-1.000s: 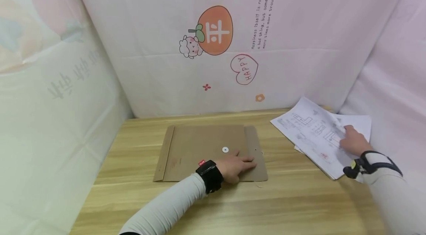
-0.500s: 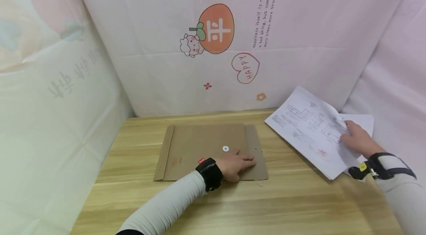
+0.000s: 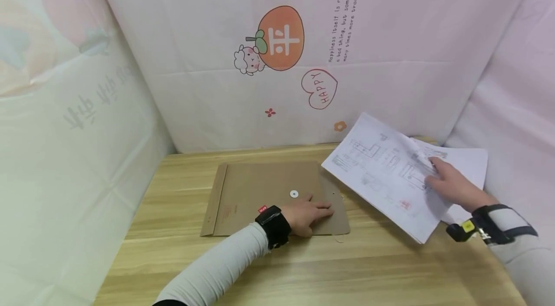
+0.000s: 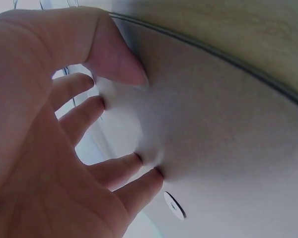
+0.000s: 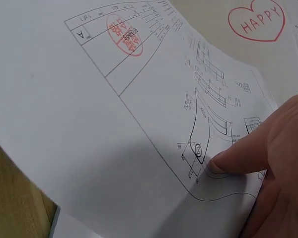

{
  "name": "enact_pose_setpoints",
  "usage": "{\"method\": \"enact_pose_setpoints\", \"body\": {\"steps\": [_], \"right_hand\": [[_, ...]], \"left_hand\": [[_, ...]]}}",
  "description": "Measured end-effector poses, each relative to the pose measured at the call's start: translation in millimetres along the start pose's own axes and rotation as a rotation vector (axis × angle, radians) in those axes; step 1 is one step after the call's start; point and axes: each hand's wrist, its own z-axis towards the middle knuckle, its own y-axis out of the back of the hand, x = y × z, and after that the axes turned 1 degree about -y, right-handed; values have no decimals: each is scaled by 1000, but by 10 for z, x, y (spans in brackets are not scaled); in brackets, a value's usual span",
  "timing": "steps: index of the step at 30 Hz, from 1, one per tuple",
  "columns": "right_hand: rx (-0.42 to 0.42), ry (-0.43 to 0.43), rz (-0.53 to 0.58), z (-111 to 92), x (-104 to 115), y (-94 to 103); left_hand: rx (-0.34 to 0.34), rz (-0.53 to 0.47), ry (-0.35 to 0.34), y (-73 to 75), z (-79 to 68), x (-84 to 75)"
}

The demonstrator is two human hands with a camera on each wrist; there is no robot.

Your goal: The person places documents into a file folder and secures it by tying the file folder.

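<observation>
Your right hand (image 3: 457, 186) pinches the drawing sheets (image 3: 377, 166), thumb on the printed face, right of frame. Your left hand (image 3: 305, 217) is spread, fingertips on the brown envelope (image 3: 256, 188) at centre. Sheets slope upward, their left corner overlapping the envelope's upper right in the head view; can't tell if they touch. My read, done: sheets gripped, envelope steadied, flap (image 3: 341, 219) laid out. Remaining: sheets outside the envelope, no string round the white button (image 3: 294, 193), more paper (image 3: 471, 159) on the table (image 3: 277, 277), far right.
</observation>
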Motion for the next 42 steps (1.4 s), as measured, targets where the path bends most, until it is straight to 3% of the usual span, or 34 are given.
{"method": "enact_pose_setpoints", "body": {"steps": [8,13,19,25,33,42], "right_hand": [[55,-12,-85,-80,44,-141],[81,-14,-106,-137,57,-196],[98,-17,-86,-163,22,-220],[82,-14,-79,-166,10,-216],[64,85,-69,-172,134,-180],[109,117,41,-185,240,-213]], "left_hand": [[-25,6,-8,0,3,6],[-45,49,-50,17,-17,46],[-95,166,-102,-19,14,102],[-123,225,-66,15,14,93],[-194,330,-107,8,25,183],[-186,364,-154,73,-25,195]]}}
